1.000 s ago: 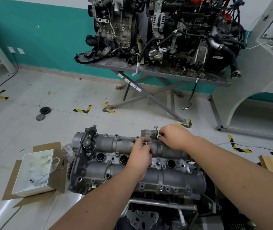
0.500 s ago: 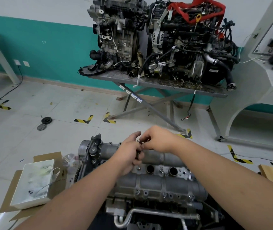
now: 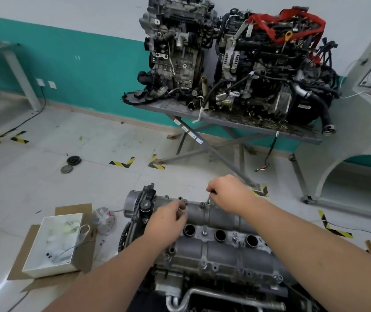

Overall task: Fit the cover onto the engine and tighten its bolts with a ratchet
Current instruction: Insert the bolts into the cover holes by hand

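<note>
While right hand (image 3: pixel 229 192) pinches slim metal bolt (image 3: pixel 207 200), left hand (image 3: pixel 168 221) grips small dark part over ribbed cast-aluminium cover (image 3: pixel 225 251).

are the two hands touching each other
Apart. The head view shows bare cover between the left hand and right hand.

Single head-worn wide-angle view, aimed forward and down

Looks from above and close behind the engine (image 3: pixel 213 246) at lower centre; both forearms reach in from the bottom edge; faces a teal-and-white wall (image 3: pixel 85 57) across the tiled floor (image 3: pixel 45 140); edges bowed by the lens; no second view to share the scene.
</note>
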A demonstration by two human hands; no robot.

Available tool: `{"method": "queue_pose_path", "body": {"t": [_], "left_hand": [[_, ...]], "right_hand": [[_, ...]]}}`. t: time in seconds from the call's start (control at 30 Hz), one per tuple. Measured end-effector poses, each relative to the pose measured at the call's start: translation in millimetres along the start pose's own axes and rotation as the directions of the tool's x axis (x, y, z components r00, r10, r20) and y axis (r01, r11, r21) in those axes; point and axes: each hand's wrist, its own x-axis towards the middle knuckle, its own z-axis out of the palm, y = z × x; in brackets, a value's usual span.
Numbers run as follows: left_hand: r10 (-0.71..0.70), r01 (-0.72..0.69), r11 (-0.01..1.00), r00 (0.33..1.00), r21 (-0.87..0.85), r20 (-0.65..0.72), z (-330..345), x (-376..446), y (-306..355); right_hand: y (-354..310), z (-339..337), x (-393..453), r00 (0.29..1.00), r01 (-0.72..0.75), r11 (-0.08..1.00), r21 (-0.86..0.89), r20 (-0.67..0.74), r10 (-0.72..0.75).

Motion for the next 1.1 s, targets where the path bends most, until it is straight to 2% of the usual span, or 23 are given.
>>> {"method": "queue_pose_path", "body": {"t": [0.1, 0.3, 0.47, 0.57, 0.67, 0.8, 0.97, 1.1], "left_hand": [[0.005, -0.005, 0.999, 1.0, 0.046, -0.019, 9.8, -4.3, -9.9], [-0.126, 0.127, 0.981, 0.992, -0.144, 0.011, 1.4, 7.4, -10.3], [-0.107, 0.107, 0.99, 0.994, -0.097, 0.012, 5.4, 6.1, -11.7], [-0.11, 0.11, 0.99, 0.994, -0.089, 0.008, 5.3, 6.6, -12.2], [-0.106, 0.107, 0.99, 0.994, -0.089, 0.015, 4.4, 6.9, -12.8], [-0.094, 0.094, 0.991, 0.996, -0.093, 0.012, 4.3, 4.9, -13.7], [-0.07, 0.07, 0.994, 0.998, -0.082, 0.009, 3.9, 3.8, -13.8], [-0.062, 0.062, 0.996, 0.998, -0.06, 0.001, 4.5, 3.8, -12.9]], "right_hand": [[-2.3, 5.1, 0.8, 0.999, 0.052, 0.993, -0.106, -0.01, -0.053], [-0.7, 10.1, 4.1, 0.999, 0.034, 0.982, -0.186, 0.02, -0.031], [5.7, 21.4, 2.8, 1.0, -0.001, 1.0, -0.031, 0.012, 0.002], [5.6, 22.7, 7.7, 0.994, 0.004, 0.999, 0.033, 0.109, -0.008], [7.1, 21.9, 13.5, 0.983, -0.003, 1.0, -0.018, 0.181, 0.007], [1.7, 25.6, 18.8, 0.985, -0.019, 0.995, -0.096, 0.169, 0.035], [12.3, 13.9, 25.2, 0.98, 0.007, 1.0, 0.005, 0.197, -0.008], [14.7, 12.8, 26.2, 0.976, 0.03, 0.999, -0.033, 0.215, -0.022]]}}
